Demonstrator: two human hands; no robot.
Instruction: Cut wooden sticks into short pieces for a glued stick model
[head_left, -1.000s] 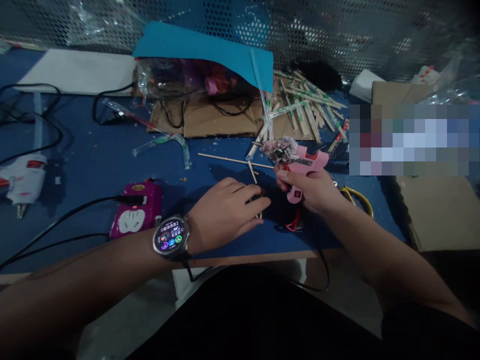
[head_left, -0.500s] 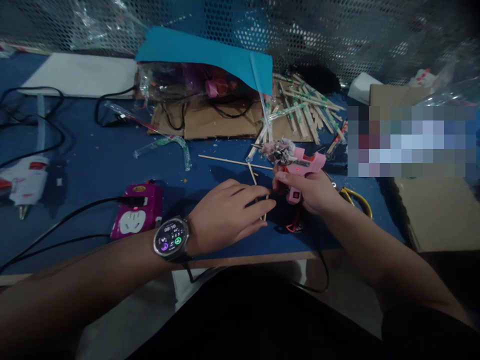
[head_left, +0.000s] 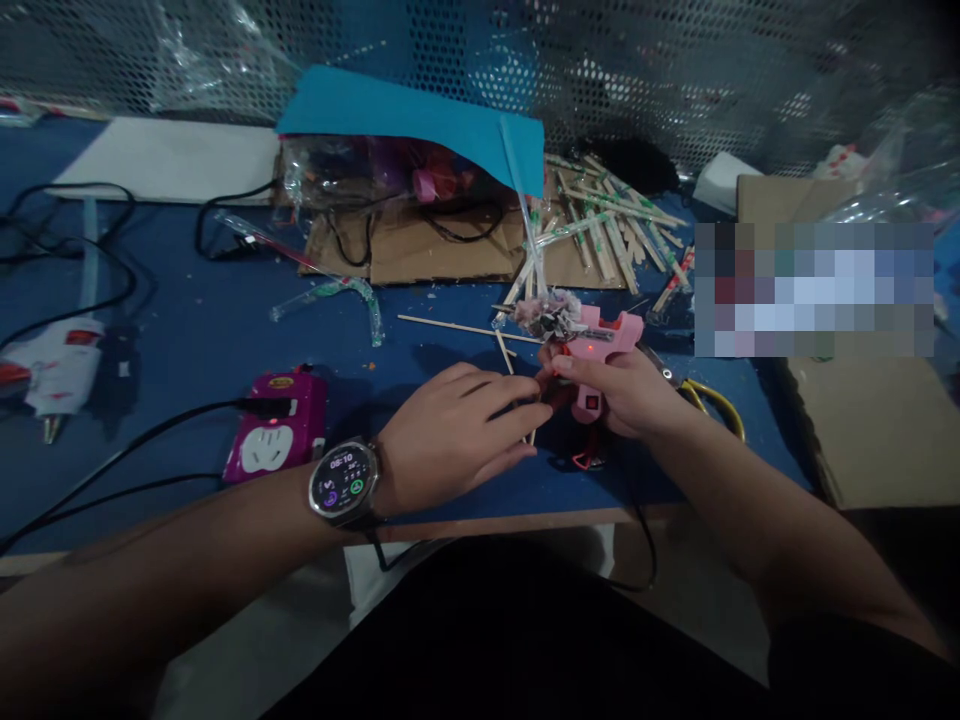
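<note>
My right hand (head_left: 637, 390) is wrapped round the handle of a pink hot glue gun (head_left: 621, 334) with a small red light. Grey and pinkish fluff or residue clings about its nozzle end, which points left. My left hand (head_left: 457, 430), wearing a watch, is closed over thin wooden sticks (head_left: 505, 353) on the blue table. The stick ends show past its fingertips, while the rest is hidden beneath the fingers. Both hands' fingers are close together, nearly touching. A long thin stick (head_left: 450, 325) lies just beyond the left hand.
A purple power socket (head_left: 244, 440) with plugged cables is left of my hand. Farther left lies a white glue gun (head_left: 71, 365). Wrapped chopsticks (head_left: 615, 240) are heaped behind, near cardboard (head_left: 442, 250) and a blue sheet (head_left: 412, 110). Yellow-handled scissors (head_left: 716, 405) lie right.
The glue gun has shifted slightly left and down, and my right fingers have come closer to my left fingertips. My left hand stays over the sticks.
</note>
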